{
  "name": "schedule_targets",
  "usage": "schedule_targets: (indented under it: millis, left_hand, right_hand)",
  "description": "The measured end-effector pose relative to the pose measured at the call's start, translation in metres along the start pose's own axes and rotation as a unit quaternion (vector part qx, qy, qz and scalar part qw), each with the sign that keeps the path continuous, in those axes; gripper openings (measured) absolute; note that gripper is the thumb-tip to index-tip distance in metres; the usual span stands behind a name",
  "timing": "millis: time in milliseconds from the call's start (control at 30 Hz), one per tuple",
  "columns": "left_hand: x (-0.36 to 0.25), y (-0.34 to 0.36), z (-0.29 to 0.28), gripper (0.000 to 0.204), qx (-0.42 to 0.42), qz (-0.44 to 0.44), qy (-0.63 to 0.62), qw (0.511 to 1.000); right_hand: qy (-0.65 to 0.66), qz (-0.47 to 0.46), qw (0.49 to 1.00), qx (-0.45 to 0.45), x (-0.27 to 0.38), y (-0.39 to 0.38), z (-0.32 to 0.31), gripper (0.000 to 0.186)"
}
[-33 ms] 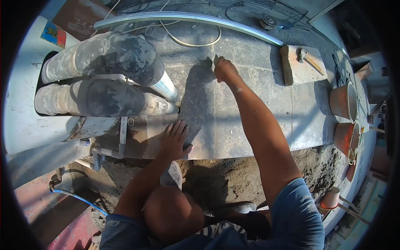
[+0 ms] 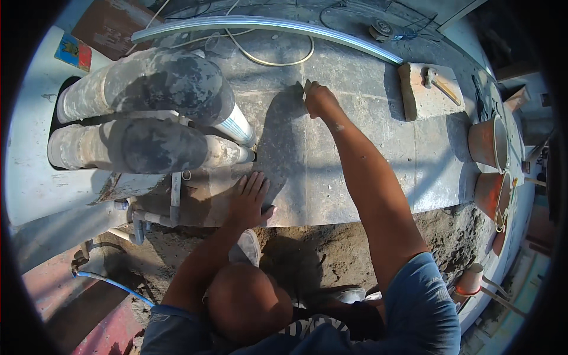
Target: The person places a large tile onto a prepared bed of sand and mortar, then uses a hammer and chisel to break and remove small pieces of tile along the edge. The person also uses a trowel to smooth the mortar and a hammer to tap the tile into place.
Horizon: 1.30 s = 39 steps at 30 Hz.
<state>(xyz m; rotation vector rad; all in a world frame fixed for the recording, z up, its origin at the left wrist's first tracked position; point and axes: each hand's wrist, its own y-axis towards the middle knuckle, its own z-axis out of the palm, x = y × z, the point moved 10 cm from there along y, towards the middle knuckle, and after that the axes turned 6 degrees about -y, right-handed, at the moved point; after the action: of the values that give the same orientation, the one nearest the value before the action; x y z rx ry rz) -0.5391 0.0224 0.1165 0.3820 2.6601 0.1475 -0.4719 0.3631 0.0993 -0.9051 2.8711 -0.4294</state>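
Note:
My right hand [image 2: 321, 102] is closed around a small tool with a flat metal blade [image 2: 307, 87], which looks like a scraper; its handle is hidden in the fist. The blade is at a pale joint line on the grey tiled floor [image 2: 355, 142], near the middle of the view. Closer to me, my left hand [image 2: 248, 201] lies flat on the same floor near its front edge, fingers stretched out and nothing in it. Two thick, grey-smeared pipes [image 2: 160, 86] come out of the white wall just left of my hands and bend down to the floor.
A long metal profile [image 2: 266, 23] and a pale cable [image 2: 260, 62] lie beyond my right hand, with an angle grinder [image 2: 383, 29] farther back. To the right are a hammer [image 2: 442, 87] on a pale block [image 2: 414, 106] and buckets [image 2: 485, 145]. Rough soil [image 2: 337, 254] borders the floor's front edge.
Both hands stay in nearly the same places. The view has shifted very slightly, most noticeably around the pipes.

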Motion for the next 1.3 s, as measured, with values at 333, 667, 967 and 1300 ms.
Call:
schedule_targets:
  millis: [333,667,967,1300]
  left_hand:
    - [0.001,0.002,0.004,0.076,0.052,-0.005,0.021,0.998]
    - [-0.010,0.021,-0.003,0.065,0.029,0.027,-0.061,0.997]
    - [-0.098,0.053,0.067,0.075,0.183,0.196,-0.045,0.962]
    - [-0.144,-0.073,0.066,0.045,0.580,0.167,-0.383,0.699]
  right_hand:
    - [0.165,0.121,0.977,-0.052,0.040,-0.143,0.021,0.019]
    - [0.191,0.111,0.926,0.306,0.126,-0.409,0.132,0.031]
    - [0.131,0.197,0.970,0.053,0.042,-0.424,0.050,0.026]
    - [0.165,0.170,0.972,0.012,0.070,-0.246,0.051,0.022]
